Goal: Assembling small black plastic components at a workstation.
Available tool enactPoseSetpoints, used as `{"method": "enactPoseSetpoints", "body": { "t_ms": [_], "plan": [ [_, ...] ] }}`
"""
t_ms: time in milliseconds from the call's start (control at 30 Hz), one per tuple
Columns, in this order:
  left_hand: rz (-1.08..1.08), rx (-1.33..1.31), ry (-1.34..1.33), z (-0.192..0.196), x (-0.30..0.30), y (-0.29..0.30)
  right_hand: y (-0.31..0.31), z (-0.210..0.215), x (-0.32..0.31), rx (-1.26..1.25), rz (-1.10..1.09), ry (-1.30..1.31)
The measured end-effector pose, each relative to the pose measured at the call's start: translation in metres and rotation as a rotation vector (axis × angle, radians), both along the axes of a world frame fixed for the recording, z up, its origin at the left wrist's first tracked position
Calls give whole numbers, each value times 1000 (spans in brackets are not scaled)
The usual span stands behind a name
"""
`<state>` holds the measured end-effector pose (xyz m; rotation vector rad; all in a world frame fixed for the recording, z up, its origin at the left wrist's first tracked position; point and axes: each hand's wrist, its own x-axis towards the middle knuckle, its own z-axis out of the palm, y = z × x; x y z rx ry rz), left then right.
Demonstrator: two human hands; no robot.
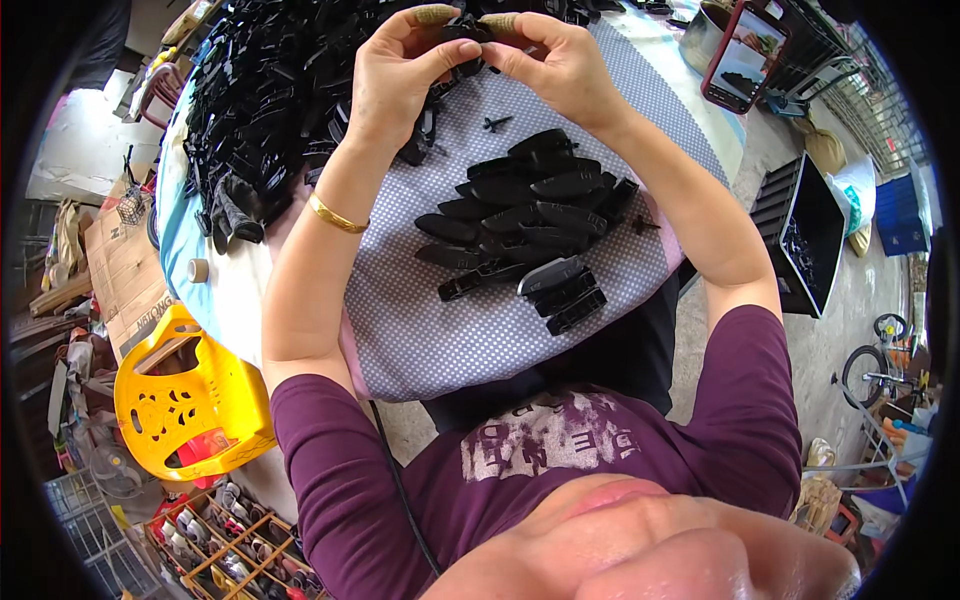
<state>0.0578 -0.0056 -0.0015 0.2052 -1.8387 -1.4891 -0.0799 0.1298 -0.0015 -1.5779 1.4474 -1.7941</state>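
At the far edge of my reach, my left hand [395,80] and my right hand [565,75] meet over a small black plastic piece [466,34]. Thumbs and fingers of both hands pinch it; its exact kind is hard to make out, partly covered by the fingers. Tan covers sit on the index fingertips. Closer to me, a stack of long oval black plastic pieces [540,215] lies on the dotted grey cloth [400,340]. A tiny black part [497,123] lies between the stack and my hands. To the left spreads a large heap of black plastic parts [270,110].
A tape roll [198,270] rests at the table's left edge, above a yellow plastic chair [195,400]. A phone [747,55] stands upright at the far right. On the floor to the right are a black crate [800,240] and a bicycle [868,376].
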Motion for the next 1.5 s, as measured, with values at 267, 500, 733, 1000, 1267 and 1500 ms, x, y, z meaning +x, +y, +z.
{"method": "enactPoseSetpoints", "body": {
  "t_ms": [267, 500, 733, 1000, 1267, 1500],
  "plan": [
    [82, -68, -31, 4, 1, 5, 3, 10, -3, -91, -127, 299],
    [48, 71, -15, 11, -4, 25, 2, 1, -6, -98, -270, 528],
    [103, 112, 9, 13, -6, 33, -6, -8, -1, -58, -330, 458],
    [-64, -72, -24, 15, 3, 16, 2, -2, -4, 279, 175, 82],
    [-90, 160, -86, 37, 8, 41, -5, 3, -29, 259, 266, 426],
    [-208, -1017, -264, 36, 15, 114, -15, -17, -75, 86, -254, 405]
  ]
}}
